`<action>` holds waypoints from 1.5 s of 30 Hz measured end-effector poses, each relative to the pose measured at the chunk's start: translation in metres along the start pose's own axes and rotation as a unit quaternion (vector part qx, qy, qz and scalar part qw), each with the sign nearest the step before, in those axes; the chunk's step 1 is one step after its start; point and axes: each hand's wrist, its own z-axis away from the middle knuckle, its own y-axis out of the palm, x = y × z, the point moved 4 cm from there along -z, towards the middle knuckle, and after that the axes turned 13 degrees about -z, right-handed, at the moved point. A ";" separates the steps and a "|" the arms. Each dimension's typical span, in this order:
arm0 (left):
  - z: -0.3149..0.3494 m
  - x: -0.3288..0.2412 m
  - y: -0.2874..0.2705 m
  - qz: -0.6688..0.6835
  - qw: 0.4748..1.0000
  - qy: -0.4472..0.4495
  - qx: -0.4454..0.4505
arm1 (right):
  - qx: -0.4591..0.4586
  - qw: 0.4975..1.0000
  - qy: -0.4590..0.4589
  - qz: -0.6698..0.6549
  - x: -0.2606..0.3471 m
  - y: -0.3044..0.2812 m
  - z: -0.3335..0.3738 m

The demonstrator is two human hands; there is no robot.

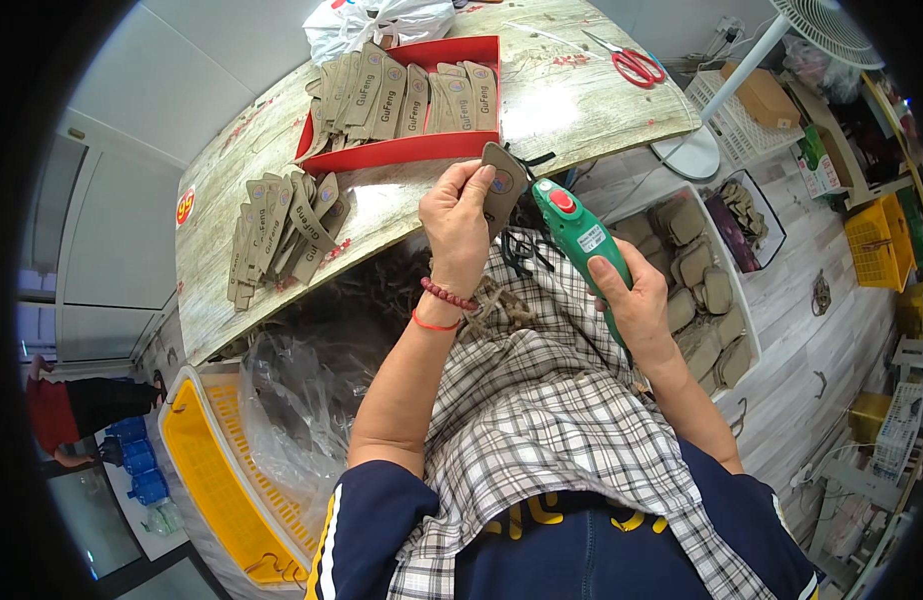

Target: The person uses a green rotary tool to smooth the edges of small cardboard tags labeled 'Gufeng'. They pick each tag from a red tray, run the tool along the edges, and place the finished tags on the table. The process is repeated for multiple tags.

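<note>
My left hand (457,222) is closed on a brown printed fabric piece (506,183) with a rounded end, just past the table's front edge. In my right hand (634,295) is a green handheld electric cutter (580,237) with a red button. Its dark head is beside the brown piece; whether they touch I cannot tell. Black strips (522,252) hang below the piece. To the left of my left hand, a loose fanned stack of similar fabric pieces (282,228) lies on the table. Behind it, more of them fill a red box (407,152).
Red-handled scissors (638,68) lie on the table's (572,110) far right, near a white fan (727,90). A white bin (734,250) of tan pads stands on the floor at right. Yellow baskets (217,490) are at lower left. Trimmings (507,305) lie on my checked apron (542,400).
</note>
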 end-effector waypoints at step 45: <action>-0.033 -0.011 -0.087 -0.315 0.934 0.039 0.161 | 0.028 0.999 0.014 0.016 -0.003 0.008 -0.002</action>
